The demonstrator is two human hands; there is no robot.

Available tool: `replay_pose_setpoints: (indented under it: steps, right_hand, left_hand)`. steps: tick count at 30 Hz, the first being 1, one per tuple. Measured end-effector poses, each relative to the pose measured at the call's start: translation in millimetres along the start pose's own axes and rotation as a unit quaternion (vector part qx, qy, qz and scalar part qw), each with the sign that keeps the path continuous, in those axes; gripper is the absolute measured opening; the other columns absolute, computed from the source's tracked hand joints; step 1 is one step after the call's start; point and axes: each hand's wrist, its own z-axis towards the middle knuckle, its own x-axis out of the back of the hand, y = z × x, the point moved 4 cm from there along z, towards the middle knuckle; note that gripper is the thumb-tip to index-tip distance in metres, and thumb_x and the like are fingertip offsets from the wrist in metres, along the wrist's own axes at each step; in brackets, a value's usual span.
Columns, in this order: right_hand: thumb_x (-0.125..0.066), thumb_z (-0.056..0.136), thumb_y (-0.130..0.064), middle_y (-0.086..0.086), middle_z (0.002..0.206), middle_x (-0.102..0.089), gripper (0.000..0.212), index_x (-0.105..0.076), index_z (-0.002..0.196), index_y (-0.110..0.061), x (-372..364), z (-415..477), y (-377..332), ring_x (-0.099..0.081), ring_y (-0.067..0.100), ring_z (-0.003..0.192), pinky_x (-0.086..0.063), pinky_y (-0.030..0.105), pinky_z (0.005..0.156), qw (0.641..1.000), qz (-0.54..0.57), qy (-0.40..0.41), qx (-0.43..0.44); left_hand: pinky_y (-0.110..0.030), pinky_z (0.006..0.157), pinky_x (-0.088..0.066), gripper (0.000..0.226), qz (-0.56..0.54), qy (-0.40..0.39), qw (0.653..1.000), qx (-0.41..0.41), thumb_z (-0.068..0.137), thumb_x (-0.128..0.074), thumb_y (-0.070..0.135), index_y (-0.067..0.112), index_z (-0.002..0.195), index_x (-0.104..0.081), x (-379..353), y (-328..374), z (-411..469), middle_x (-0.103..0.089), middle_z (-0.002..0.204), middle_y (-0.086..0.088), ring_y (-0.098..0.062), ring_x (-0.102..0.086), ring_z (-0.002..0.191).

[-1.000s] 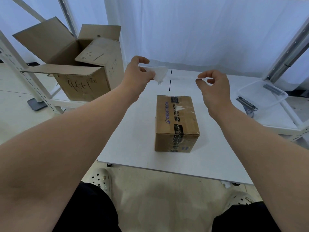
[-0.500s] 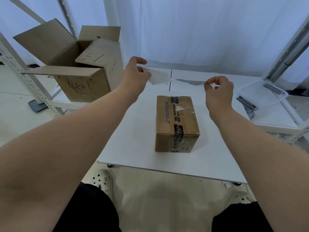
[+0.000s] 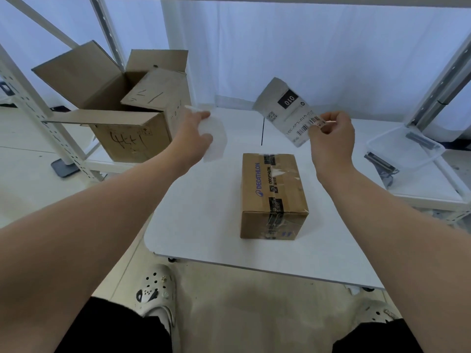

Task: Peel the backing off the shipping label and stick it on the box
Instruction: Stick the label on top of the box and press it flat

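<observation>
Now fully separated: shipping label [image 3: 288,110] pinched in right hand [image 3: 331,135], lifted above the Decathlon box [image 3: 274,189]; blank backing [image 3: 215,138] gripped in left hand [image 3: 192,135], swung toward open carton [image 3: 114,103]. Sticking remains.

An open brown cardboard carton [image 3: 132,118] with handwritten marks sits on a low white shelf at left. A clear plastic tub [image 3: 405,146] rests right of the white counter [image 3: 204,212].

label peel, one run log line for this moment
left hand: holds backing | right hand: holds label | box: unlabelled
</observation>
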Motion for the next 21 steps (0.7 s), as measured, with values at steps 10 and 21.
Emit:
replay_pose_setpoints:
  steps: [10,21]
  right_hand:
    - [-0.051,0.083,0.005,0.01,0.101,-0.062,0.032,-0.045,0.104,-0.018,-51.0,-9.7,-7.5,-0.061,0.012,0.082,-0.047,0.007,0.056,0.993,0.069,-0.096,0.003]
    - [-0.059,0.08,0.002,0.001,0.089,-0.065,0.022,-0.052,0.097,-0.012,-112.3,-18.0,16.9,-0.066,0.018,0.084,-0.054,0.031,0.073,0.97,0.151,-0.168,-0.095]
  left_hand:
    - [-0.019,0.066,-0.042,0.057,0.039,-0.129,0.988,0.069,0.088,-0.046,0.001,0.018,0.141,-0.038,-3.8,-61.2,-19.4,-0.054,0.111,-0.013,-0.014,-0.053,0.075]
    - [-0.028,0.091,-0.043,0.048,0.008,-0.082,0.993,0.086,0.084,-0.067,0.033,0.011,0.125,-0.055,-14.0,-112.0,1.4,-0.06,0.117,-0.006,-0.019,-0.056,0.108]
